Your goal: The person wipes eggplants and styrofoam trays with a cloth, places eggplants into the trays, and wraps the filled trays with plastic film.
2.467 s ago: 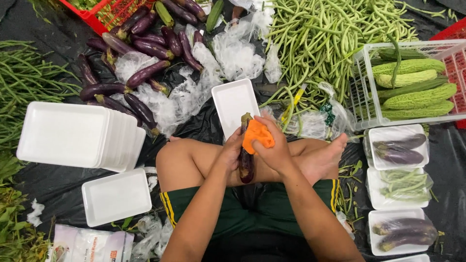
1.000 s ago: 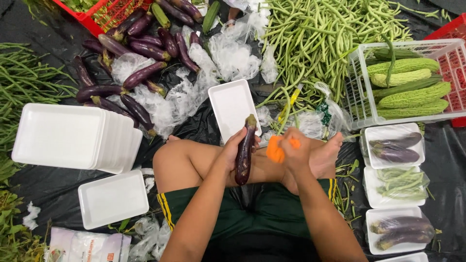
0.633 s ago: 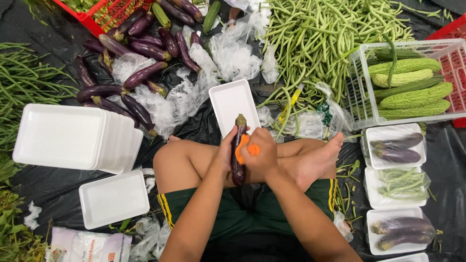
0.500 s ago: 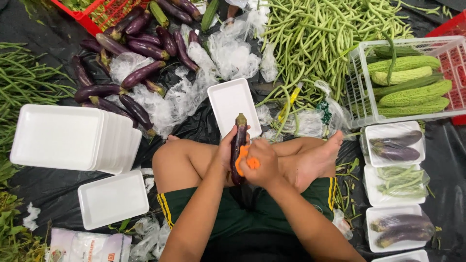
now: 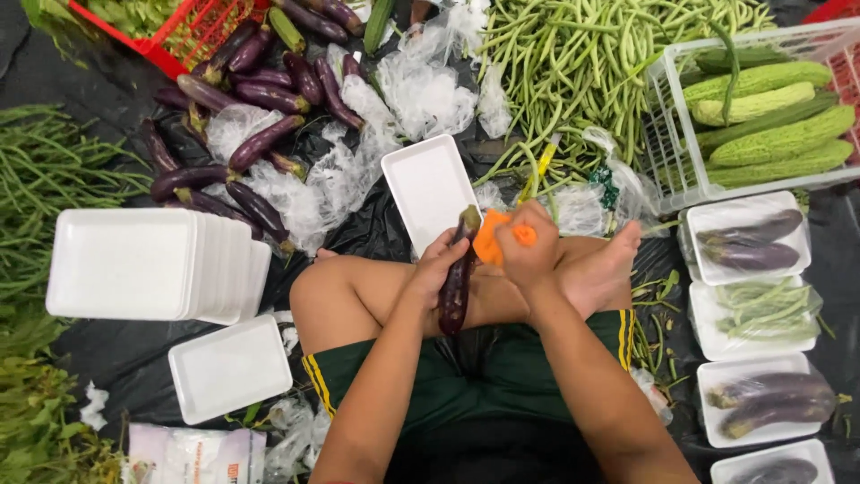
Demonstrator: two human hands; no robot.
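I sit cross-legged on black plastic sheeting. My left hand (image 5: 434, 272) grips a long dark purple eggplant (image 5: 455, 285) held upright over my shin, stem end up. My right hand (image 5: 528, 246) is closed around a small orange tool (image 5: 490, 245) pressed against the eggplant's top near the stem. Just beyond my hands lies an empty white foam tray (image 5: 430, 186).
A pile of loose eggplants (image 5: 244, 148) on crumpled clear plastic lies at far left, green beans (image 5: 573, 63) at far centre. A white crate of bitter gourds (image 5: 761, 99) stands far right. Packed trays of eggplants (image 5: 748, 240) line my right. A stack of foam trays (image 5: 143, 264) sits left.
My right hand swung away to the right with the orange tool, then came back onto the eggplant's top. The eggplant stayed upright in my left hand.
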